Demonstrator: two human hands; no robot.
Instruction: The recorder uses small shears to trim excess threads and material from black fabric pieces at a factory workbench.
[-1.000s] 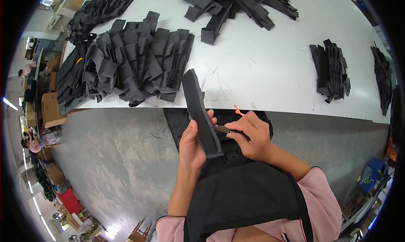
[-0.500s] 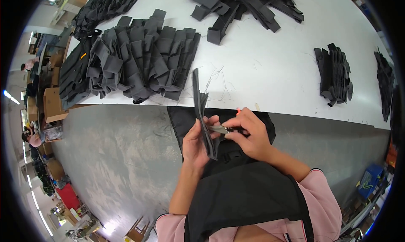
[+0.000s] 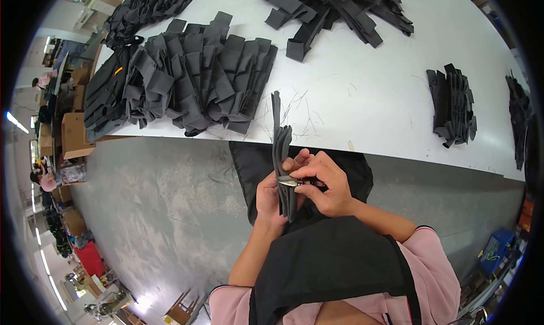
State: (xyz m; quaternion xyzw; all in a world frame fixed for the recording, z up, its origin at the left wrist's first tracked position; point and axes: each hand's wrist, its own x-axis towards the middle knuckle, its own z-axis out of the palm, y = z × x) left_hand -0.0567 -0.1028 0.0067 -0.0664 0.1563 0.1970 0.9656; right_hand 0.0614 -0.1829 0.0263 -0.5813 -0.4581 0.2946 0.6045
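Observation:
My left hand (image 3: 271, 197) is closed around a narrow dark grey folded fabric strip (image 3: 282, 146), held upright in front of the table edge. The strip's layers fan apart at the upper part. In my right hand (image 3: 327, 184) is a small pair of thread snips (image 3: 290, 182), pinched between thumb and fingers. Their metal blades lie against the strip beside my left fingers; whether they are closed on a thread is too small to tell. Loose dark threads (image 3: 297, 112) lie on the white table (image 3: 362, 107) just beyond the strip.
A large heap of dark fabric strips (image 3: 198, 75) covers the table's left side, beside black strapped pieces (image 3: 107, 95). More strips (image 3: 340, 10) lie at the far middle, with a bundle (image 3: 452, 107) at right. A black apron (image 3: 334, 257) hangs over my front.
My right hand has brought the snips left and slightly down, onto the strip. The strip has turned in my left hand, so its layers show more.

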